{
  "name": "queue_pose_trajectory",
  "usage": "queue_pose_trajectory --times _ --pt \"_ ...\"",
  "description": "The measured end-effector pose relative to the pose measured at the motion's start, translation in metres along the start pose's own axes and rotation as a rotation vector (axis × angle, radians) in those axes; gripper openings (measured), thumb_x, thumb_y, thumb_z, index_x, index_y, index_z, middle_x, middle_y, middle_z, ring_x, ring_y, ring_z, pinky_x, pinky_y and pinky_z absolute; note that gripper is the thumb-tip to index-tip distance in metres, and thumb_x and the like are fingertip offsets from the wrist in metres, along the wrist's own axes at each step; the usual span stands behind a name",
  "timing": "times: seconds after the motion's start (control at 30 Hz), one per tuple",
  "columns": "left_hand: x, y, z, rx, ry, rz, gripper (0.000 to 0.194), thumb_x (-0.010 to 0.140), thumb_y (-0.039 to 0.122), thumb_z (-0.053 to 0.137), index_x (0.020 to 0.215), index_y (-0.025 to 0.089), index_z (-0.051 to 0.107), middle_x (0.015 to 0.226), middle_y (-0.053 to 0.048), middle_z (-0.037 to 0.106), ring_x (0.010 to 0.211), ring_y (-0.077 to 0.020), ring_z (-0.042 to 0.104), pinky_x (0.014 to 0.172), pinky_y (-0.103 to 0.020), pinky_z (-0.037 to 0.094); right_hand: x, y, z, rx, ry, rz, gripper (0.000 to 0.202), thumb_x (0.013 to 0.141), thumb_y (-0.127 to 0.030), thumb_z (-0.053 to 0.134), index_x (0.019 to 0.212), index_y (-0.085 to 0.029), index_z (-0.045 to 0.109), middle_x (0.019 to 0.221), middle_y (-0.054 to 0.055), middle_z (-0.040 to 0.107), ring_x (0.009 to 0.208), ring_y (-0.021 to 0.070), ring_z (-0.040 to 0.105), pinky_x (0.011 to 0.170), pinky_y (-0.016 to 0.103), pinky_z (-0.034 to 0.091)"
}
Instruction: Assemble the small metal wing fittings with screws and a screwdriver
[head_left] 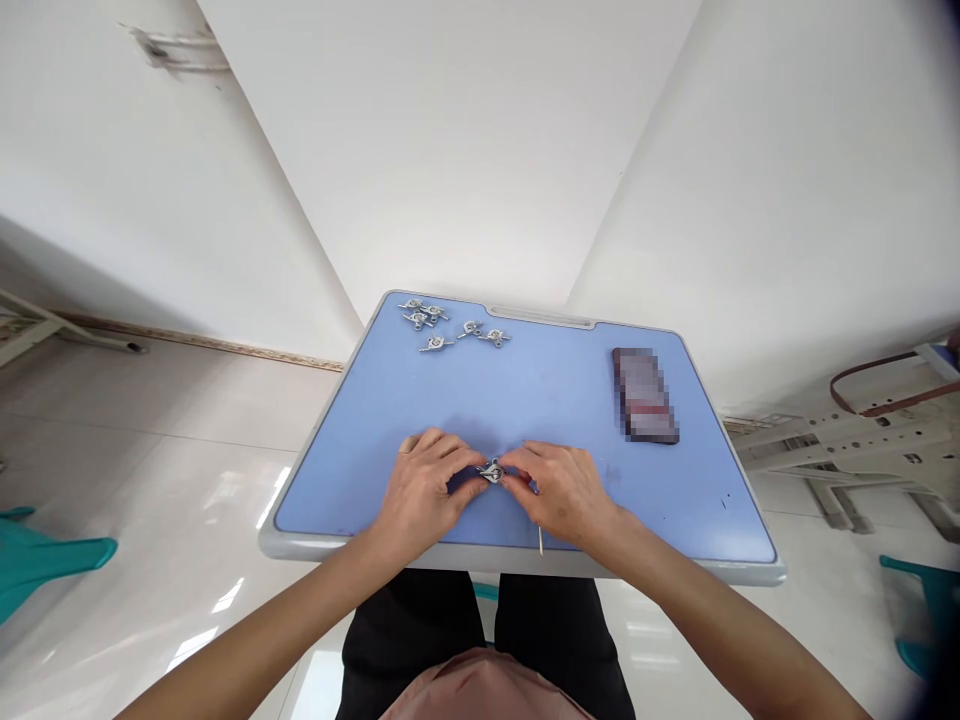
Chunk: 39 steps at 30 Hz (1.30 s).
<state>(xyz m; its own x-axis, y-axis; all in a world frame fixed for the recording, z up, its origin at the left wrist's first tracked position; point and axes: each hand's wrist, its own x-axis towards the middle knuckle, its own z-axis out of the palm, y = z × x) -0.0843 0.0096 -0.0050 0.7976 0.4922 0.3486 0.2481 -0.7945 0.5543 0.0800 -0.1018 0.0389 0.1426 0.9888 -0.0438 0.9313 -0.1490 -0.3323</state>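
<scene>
A small silvery metal part (492, 471) is held just above the blue tabletop (525, 390), near the front edge. My left hand (431, 480) pinches its left end between thumb and fingers. On its other side, my right hand (562, 490) grips the right end the same way. A thin metal rod (541, 541) sticks out below my right hand; its upper end is hidden by the hand. Several similar metal parts (436, 343) lie at the back left of the tabletop.
A dark phone-like object (646, 395), pixelated, lies on the right side of the table. White walls rise behind. Teal stools (45, 560) stand on the floor at both sides, and a metal desk frame (862, 440) is at the right.
</scene>
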Motion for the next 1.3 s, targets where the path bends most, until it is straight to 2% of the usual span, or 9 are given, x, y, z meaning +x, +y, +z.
queue_pose_trajectory --times 0.17,0.4,0.53,0.67,0.83,0.93,1.07,1.3 --pt "0.007 -0.004 -0.007 -0.054 -0.056 0.103 0.01 0.091 0.028 0.061 0.088 0.022 0.068 0.084 -0.002 0.067 0.083 -0.0177 0.053 0.072 -0.033 0.035 0.001 0.003 0.002 -0.035 -0.033 0.039 0.013 0.09 -0.027 0.058 0.092 -0.025 0.071 0.08 -0.002 0.067 0.069 0.0105 0.055 0.055 0.026 0.022" --pt "0.024 -0.006 -0.019 0.026 -0.184 0.299 0.022 0.097 0.02 0.05 0.086 0.021 0.069 0.078 -0.002 0.066 0.08 -0.0165 0.054 0.073 -0.033 0.035 0.003 0.006 0.003 -0.045 -0.067 -0.016 0.018 0.093 -0.023 0.053 0.093 -0.025 0.071 0.082 -0.002 0.067 0.072 0.0107 0.056 0.055 0.026 0.021" --pt "0.031 -0.004 -0.027 0.125 -0.272 0.364 0.019 0.096 0.018 0.051 0.089 0.019 0.068 0.076 -0.002 0.066 0.078 -0.0164 0.053 0.073 -0.033 0.034 0.003 0.003 0.001 -0.066 -0.084 -0.033 0.014 0.09 -0.032 0.06 0.095 -0.024 0.07 0.085 0.0 0.068 0.076 0.0131 0.058 0.055 0.027 0.022" --pt "0.031 -0.001 -0.028 0.191 -0.288 0.35 0.021 0.095 0.015 0.049 0.087 0.018 0.068 0.075 -0.002 0.065 0.077 -0.0171 0.053 0.07 -0.032 0.033 0.0 -0.004 0.002 -0.112 -0.096 0.024 0.026 0.086 -0.046 0.063 0.089 -0.021 0.069 0.083 0.0 0.068 0.076 0.0155 0.059 0.054 0.028 0.02" --pt "0.027 0.002 -0.025 0.171 -0.314 0.306 0.019 0.093 0.013 0.05 0.087 0.018 0.067 0.075 -0.002 0.063 0.075 -0.0172 0.052 0.068 -0.031 0.034 -0.001 -0.01 0.005 -0.207 -0.119 0.01 0.021 0.095 -0.026 0.05 0.084 -0.019 0.066 0.083 0.002 0.067 0.075 0.0152 0.059 0.053 0.03 0.019" --pt "0.027 0.002 -0.025 0.144 -0.346 0.318 0.02 0.091 0.01 0.048 0.091 0.019 0.066 0.078 -0.002 0.062 0.076 -0.017 0.053 0.069 -0.031 0.035 0.0 -0.009 0.006 -0.248 -0.11 -0.032 0.023 0.097 -0.02 0.044 0.086 -0.018 0.065 0.084 0.004 0.066 0.076 0.0157 0.058 0.053 0.031 0.021" --pt "0.027 0.0 -0.025 0.141 -0.349 0.35 0.024 0.089 0.006 0.048 0.095 0.02 0.066 0.08 -0.003 0.061 0.078 -0.0171 0.053 0.069 -0.031 0.036 0.0 -0.005 0.008 -0.25 -0.111 -0.07 0.024 0.098 -0.02 0.043 0.088 -0.019 0.064 0.086 0.004 0.066 0.076 0.0155 0.057 0.053 0.03 0.023" --pt "0.019 -0.004 -0.02 0.126 -0.261 0.268 0.015 0.094 0.017 0.051 0.098 0.02 0.066 0.079 -0.002 0.062 0.079 -0.018 0.053 0.069 -0.031 0.035 -0.002 -0.002 0.01 -0.155 -0.07 -0.036 0.019 0.096 -0.027 0.049 0.089 -0.021 0.065 0.086 0.002 0.066 0.077 0.0148 0.055 0.054 0.029 0.02"
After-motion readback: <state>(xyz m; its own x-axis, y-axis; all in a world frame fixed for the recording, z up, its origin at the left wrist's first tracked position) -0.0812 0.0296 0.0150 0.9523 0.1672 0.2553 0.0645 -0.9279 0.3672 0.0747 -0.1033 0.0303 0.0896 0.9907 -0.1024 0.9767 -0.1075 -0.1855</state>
